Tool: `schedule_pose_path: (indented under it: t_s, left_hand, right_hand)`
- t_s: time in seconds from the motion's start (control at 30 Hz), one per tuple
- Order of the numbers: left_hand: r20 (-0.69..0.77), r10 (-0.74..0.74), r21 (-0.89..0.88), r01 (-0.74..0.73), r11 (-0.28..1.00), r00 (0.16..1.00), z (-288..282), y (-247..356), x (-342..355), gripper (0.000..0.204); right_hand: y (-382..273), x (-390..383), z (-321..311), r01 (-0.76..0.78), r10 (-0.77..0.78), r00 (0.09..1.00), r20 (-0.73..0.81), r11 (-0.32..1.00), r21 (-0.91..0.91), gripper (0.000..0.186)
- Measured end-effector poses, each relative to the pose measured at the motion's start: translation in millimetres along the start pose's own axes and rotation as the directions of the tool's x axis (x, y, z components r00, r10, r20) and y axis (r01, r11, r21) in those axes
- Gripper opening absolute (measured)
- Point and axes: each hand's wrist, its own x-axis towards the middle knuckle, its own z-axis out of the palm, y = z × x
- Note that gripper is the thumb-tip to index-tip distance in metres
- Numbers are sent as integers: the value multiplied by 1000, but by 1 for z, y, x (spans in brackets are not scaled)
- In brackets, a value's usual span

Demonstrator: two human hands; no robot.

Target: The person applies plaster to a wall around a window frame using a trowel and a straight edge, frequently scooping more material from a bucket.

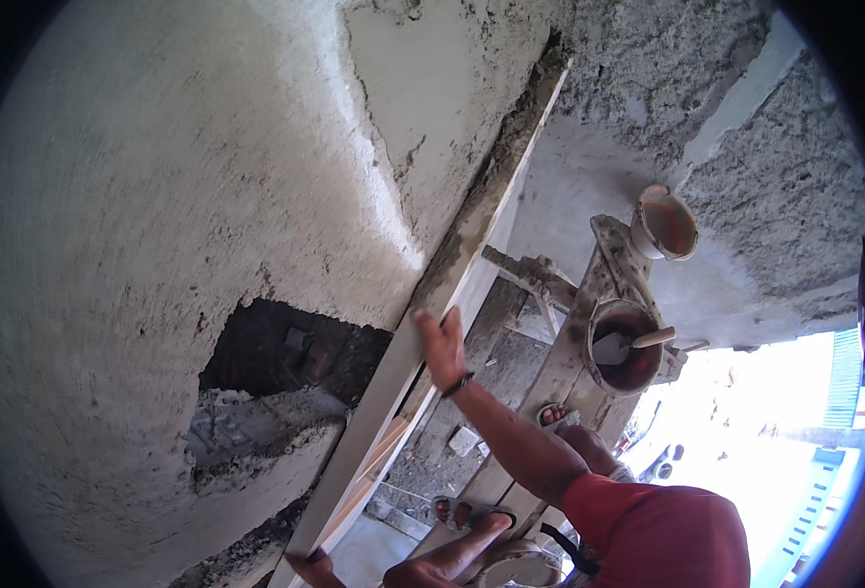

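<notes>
A long, straight pale board (359, 446) runs diagonally along the edge of the plastered wall, its upper stretch smeared with mortar. My right hand (440, 351), with a dark band at the wrist, grips the board near its middle, fingers over the edge. Lower down, at the bottom of the picture, my left hand (315, 568) is closed on the board's edge; its arm is partly cut off. Beside the board, the wall (158, 225) has a ragged dark hole (290, 348) showing rough masonry inside.
Right of me, a bucket (604, 377) holding a trowel (654, 337) stands on wooden scaffold planks (540, 382). Another bucket (666, 223) is beyond it. My sandalled feet (553, 415) are on the planks. A round container (520, 568) sits near my body. Rough wall (795, 167) rises at upper right.
</notes>
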Motion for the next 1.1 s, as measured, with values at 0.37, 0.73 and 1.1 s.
schedule_pose_path:
  t_s: [0.37,0.73,1.1]
  left_hand:
    - [-9,-186,-86,185,979,982,49,-12,-24,39]
    - [-141,32,253,4,968,989,-64,144,18,47]
    - [134,167,629,-214,747,977,-61,85,8,51]
  right_hand:
    - [1,21,0,55,-64,993,-104,994,-91,40]
    - [-52,-127,63,244,-236,960,150,969,-38,50]
    - [8,-91,29,77,-77,996,-35,997,20,41]
